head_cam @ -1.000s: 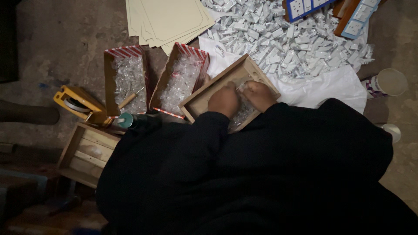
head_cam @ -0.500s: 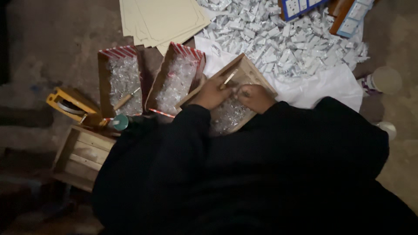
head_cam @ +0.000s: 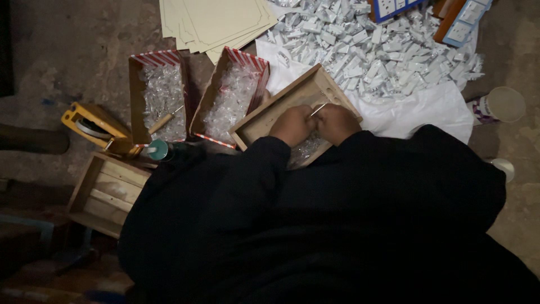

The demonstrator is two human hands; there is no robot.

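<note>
The wooden tray [head_cam: 264,121] sits tilted on the floor right in front of the person, and both hands are down inside it, over a heap of small clear-wrapped pieces [head_cam: 306,149] at its near end. The left hand [head_cam: 292,124] is curled almost closed, knuckles up; what it grips is hidden underneath, so can't tell. The right hand [head_cam: 336,121] is also bunched up, pinched on a thin pale stick or wire [head_cam: 319,108] that pokes out between the two hands (could be a small tool, too tiny to call).

Judging by that, the step in hand looks like fiddly work on one piece at the tray, both hands close together, nearly touching. The next move probably calls for fine fingertip control more than reach, since everything is right under the hands.

Further out: two red-and-white striped cartons, one [head_cam: 228,98] touching the tray's left side and another [head_cam: 160,95] beyond it, both full of clear wrapped bits. A stack of tan card sheets [head_cam: 216,22] lies above them. A big pile of small white parts [head_cam: 382,50] is spread on a white sheet [head_cam: 439,110] just right of the tray. A paper cup [head_cam: 503,104] stands far right; a yellow tape dispenser [head_cam: 93,126] and an empty slatted wooden crate [head_cam: 107,191] sit left.

In the way: the person's own dark sleeves [head_cam: 270,180] cover the tray's near end, and the light is poor.
</note>
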